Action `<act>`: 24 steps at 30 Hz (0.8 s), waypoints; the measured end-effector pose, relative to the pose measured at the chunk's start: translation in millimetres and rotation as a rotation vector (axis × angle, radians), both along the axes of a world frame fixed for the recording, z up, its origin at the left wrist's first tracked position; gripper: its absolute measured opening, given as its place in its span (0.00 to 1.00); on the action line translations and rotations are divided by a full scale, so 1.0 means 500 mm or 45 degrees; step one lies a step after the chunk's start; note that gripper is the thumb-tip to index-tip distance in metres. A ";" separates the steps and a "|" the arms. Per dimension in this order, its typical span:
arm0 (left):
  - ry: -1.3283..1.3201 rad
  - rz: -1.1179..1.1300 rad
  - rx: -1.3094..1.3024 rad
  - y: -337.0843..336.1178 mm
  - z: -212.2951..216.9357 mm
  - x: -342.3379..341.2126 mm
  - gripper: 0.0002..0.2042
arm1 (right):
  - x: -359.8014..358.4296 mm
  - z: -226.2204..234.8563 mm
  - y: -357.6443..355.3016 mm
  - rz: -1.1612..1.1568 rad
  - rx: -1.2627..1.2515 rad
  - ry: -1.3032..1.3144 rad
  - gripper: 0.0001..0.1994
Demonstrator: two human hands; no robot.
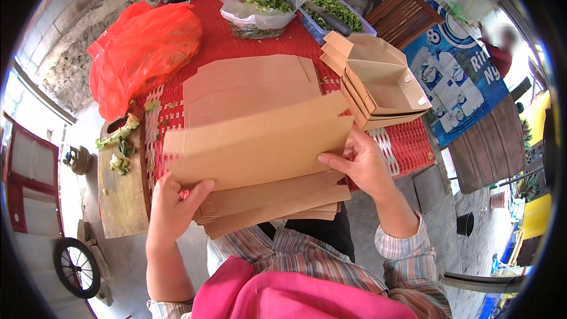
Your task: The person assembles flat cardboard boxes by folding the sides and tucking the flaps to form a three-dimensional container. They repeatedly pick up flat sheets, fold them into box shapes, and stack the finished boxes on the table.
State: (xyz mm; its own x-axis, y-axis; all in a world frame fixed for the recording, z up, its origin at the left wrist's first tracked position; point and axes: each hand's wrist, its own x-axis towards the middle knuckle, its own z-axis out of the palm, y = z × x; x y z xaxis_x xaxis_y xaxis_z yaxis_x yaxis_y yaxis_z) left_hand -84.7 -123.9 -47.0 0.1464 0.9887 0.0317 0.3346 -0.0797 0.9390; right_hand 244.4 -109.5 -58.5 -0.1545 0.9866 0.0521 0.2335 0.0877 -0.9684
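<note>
2 hands [177, 202] [364, 162] grip cardbd sheet [260, 143], boxes [361, 91] nr R.

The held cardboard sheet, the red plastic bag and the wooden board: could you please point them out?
Held cardboard sheet [260, 146], head view: its broad panel.
Red plastic bag [144, 47], head view: its crumpled middle.
Wooden board [123, 199], head view: its bare near part.

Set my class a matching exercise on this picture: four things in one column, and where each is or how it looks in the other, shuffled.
Column one
1. Cardboard sheet
2. Brown boxes
3. Wooden board
4. Blue tray

Column two
A. Has vegetable scraps on it
B. Held by the left hand and right hand
C. Holds chopped greens
D. Stacked, the top one open

Pairs: 1-B, 2-D, 3-A, 4-C
</note>
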 end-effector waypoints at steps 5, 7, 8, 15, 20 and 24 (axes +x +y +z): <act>-0.129 0.292 0.127 0.003 -0.030 0.050 0.36 | -0.030 -0.017 0.009 -0.185 0.092 -0.009 0.41; -0.124 0.348 0.161 -0.001 -0.019 0.074 0.43 | -0.033 -0.005 0.008 -0.228 0.037 -0.219 0.43; -0.122 0.376 0.178 -0.001 -0.016 0.080 0.47 | -0.034 -0.007 0.008 -0.241 0.069 -0.319 0.45; 0.845 0.296 0.602 0.003 -0.015 0.087 0.38 | -0.035 -0.001 0.006 -0.234 0.689 -1.028 0.40; 0.969 -0.331 0.736 0.012 -0.002 0.086 0.21 | -0.054 0.020 -0.026 0.443 0.880 -1.152 0.22; 0.858 -0.545 0.717 0.015 -0.004 0.083 0.21 | -0.087 0.012 -0.038 0.565 0.953 -1.132 0.21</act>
State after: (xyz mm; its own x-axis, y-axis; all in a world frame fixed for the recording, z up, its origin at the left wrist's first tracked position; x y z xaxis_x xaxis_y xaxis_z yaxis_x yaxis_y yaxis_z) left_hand -43.2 -116.3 -49.2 0.6498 0.7138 0.2612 0.6259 -0.6974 0.3491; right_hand 200.8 -128.4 -52.7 -0.7367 0.6129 0.2858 0.5913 0.7889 -0.1676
